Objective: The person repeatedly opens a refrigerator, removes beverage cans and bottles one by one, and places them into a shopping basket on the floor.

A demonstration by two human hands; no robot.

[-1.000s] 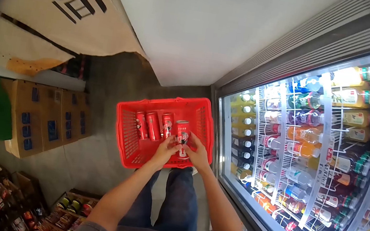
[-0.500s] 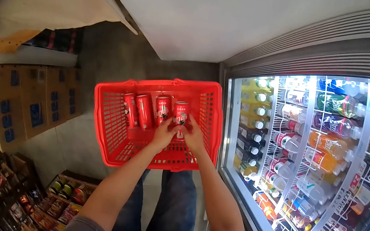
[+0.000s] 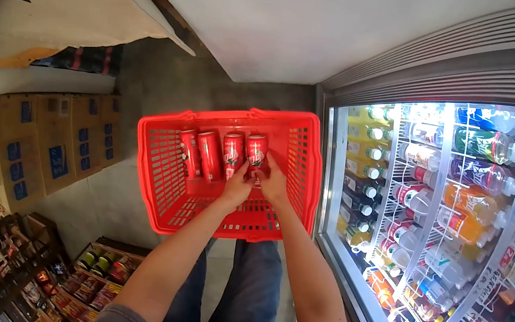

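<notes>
Several red drink cans stand in a row in a red shopping basket (image 3: pixel 175 223). The rightmost red can (image 3: pixel 256 150) is between my two hands. My right hand (image 3: pixel 273 184) curls around its right side, fingers closed on it. My left hand (image 3: pixel 238 189) is closed at the can's lower left, with its fingertips in the narrow gap beside the neighbouring red can (image 3: pixel 232 150). Further left are another red can (image 3: pixel 210 155) and the leftmost red can (image 3: pixel 190 154), both untouched and slightly tilted. My palms hide the lower end of the held can.
A lit drinks fridge (image 3: pixel 326 192) stands on the right, its racks full of bottles such as an orange one (image 3: pixel 466 202). Cardboard boxes (image 3: pixel 33 176) are stacked on the left. Packaged snacks (image 3: pixel 86 285) fill shelves at lower left. A white panel (image 3: pixel 240 16) rises beyond the basket.
The rightmost can has moved slightly away from me with my hands and now sits about level with its neighbour. The whole view has shifted a little, so the basket appears further right.
</notes>
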